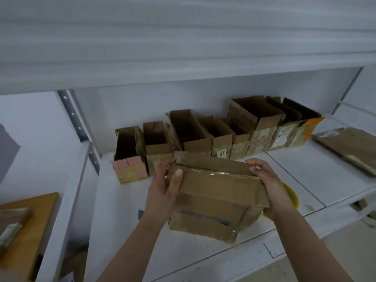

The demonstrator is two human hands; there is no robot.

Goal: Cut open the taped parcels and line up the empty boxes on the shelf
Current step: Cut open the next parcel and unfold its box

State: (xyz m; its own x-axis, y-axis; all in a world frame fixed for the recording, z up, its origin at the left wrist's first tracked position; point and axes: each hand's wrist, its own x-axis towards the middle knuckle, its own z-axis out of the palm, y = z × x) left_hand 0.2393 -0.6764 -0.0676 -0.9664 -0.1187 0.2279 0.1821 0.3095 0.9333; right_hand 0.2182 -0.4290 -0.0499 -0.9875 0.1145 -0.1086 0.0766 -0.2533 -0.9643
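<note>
A brown cardboard parcel (213, 202) with shiny tape and blue print stands on the white shelf (126, 216), near its front edge. My left hand (164, 190) grips its left end, thumb on the top flap. My right hand (270, 186) grips the right end, fingers curled over the far flap. Behind it, several opened empty boxes (203, 135) stand in a row along the back of the shelf, from a pink-fronted one (130, 165) at the left to an orange-sided one (305, 131) at the right.
A yellow round object (292, 194) lies on the shelf, partly hidden behind my right hand. A flat brown parcel (350, 147) lies at the far right. Another brown parcel (26, 226) sits on the neighbouring shelf bay at the lower left. An upper shelf overhangs.
</note>
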